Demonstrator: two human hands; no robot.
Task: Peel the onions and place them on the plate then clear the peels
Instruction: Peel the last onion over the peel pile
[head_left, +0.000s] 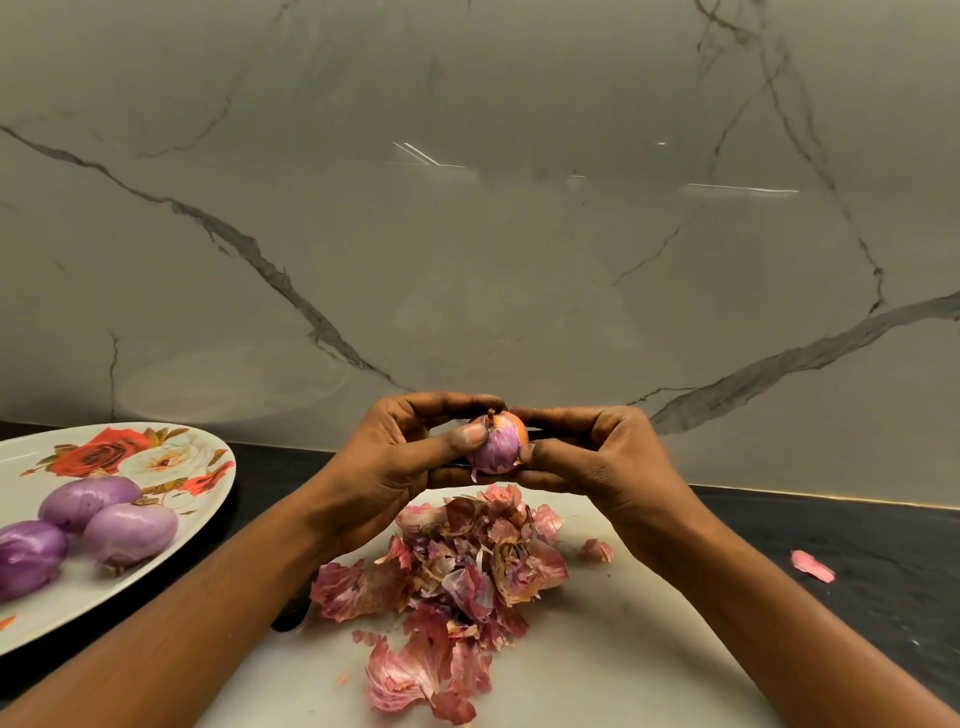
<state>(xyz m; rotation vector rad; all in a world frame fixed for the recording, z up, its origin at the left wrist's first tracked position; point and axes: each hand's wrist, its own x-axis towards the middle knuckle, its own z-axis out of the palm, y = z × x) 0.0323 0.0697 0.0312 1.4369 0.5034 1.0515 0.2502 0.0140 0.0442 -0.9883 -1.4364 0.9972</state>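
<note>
A small red onion (497, 442), partly peeled with an orange-brown skin patch on top, is held above the white cutting board (597, 660). My left hand (400, 457) grips it from the left, thumb pressed on its front. My right hand (597, 457) pinches it from the right with curled fingers. A pile of pink-red onion peels (447, 582) lies on the board below the hands. Three peeled purple onions (104, 519) rest on the flowered white plate (171, 462) at the left.
A stray peel (813, 565) lies on the dark countertop (857, 545) to the right of the board. Another small peel (596, 550) sits near the board's right side. A grey marble wall (467, 208) rises just behind the counter.
</note>
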